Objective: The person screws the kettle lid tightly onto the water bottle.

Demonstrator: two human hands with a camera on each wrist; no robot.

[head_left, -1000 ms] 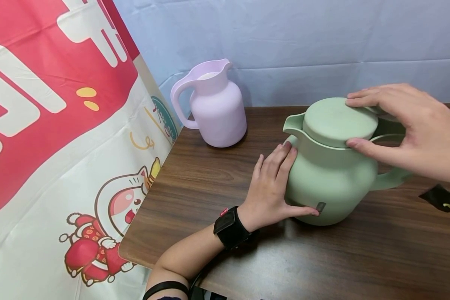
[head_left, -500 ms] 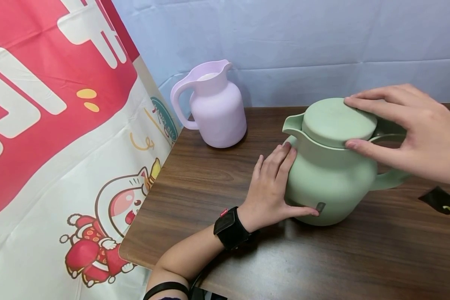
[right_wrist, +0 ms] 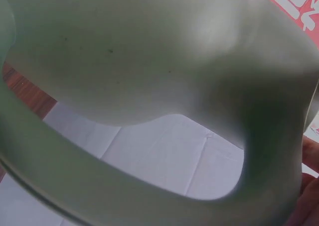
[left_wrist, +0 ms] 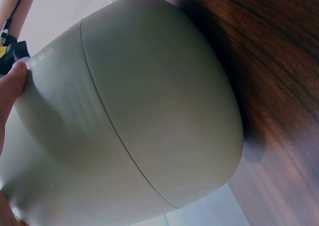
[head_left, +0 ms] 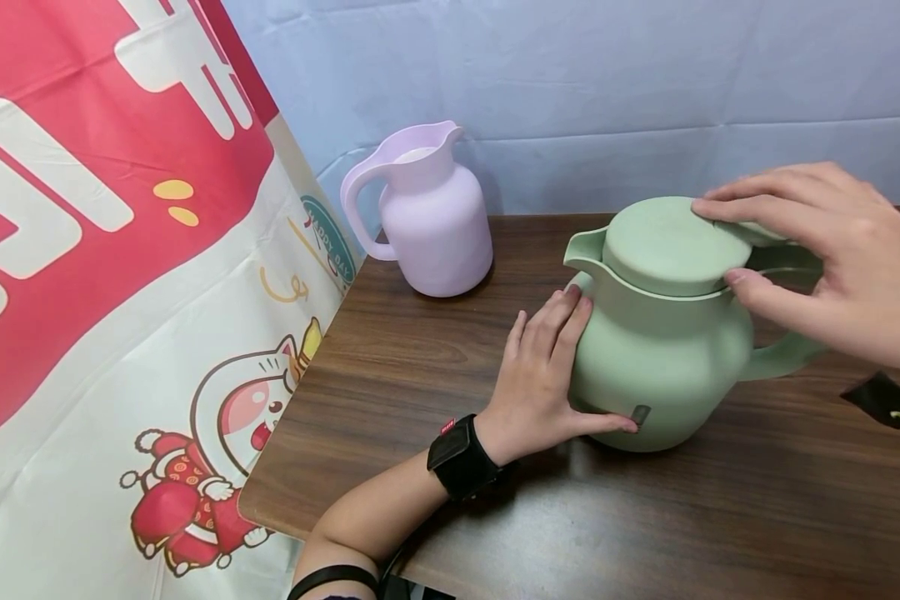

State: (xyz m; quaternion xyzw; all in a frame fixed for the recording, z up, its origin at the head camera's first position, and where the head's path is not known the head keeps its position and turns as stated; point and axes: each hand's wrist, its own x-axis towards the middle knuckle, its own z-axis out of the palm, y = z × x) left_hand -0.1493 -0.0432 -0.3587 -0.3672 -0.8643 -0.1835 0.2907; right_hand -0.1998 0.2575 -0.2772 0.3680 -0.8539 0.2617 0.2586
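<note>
A big green jug (head_left: 660, 358) stands upright on a brown wood table (head_left: 360, 392), right of the middle of the head frame. Its round green lid (head_left: 671, 242) sits in its top. Its spout (head_left: 587, 248) points left, and its handle (head_left: 783, 358) is on the right side.

The 2 hands are apart, and each touches the jug or its lid. The left hand (head_left: 540, 383) lies on the left side of the jug with its fingers straight, and its thumb reaches the small dark tag (head_left: 641, 415) low on the front. The right hand (head_left: 855, 250) comes in from the right edge and holds the right side of the lid, with the thumb in front and the fingers at the back.

A black band (head_left: 461, 457) goes around the left wrist. In the upper middle is 1 purple jug (head_left: 442, 225), well apart from the green jug, with its handle on the left. A pale blue cloth (head_left: 570, 75) hangs behind. On the left hangs a red and white banner (head_left: 37, 325) with a cartoon cat (head_left: 251, 408).
</note>
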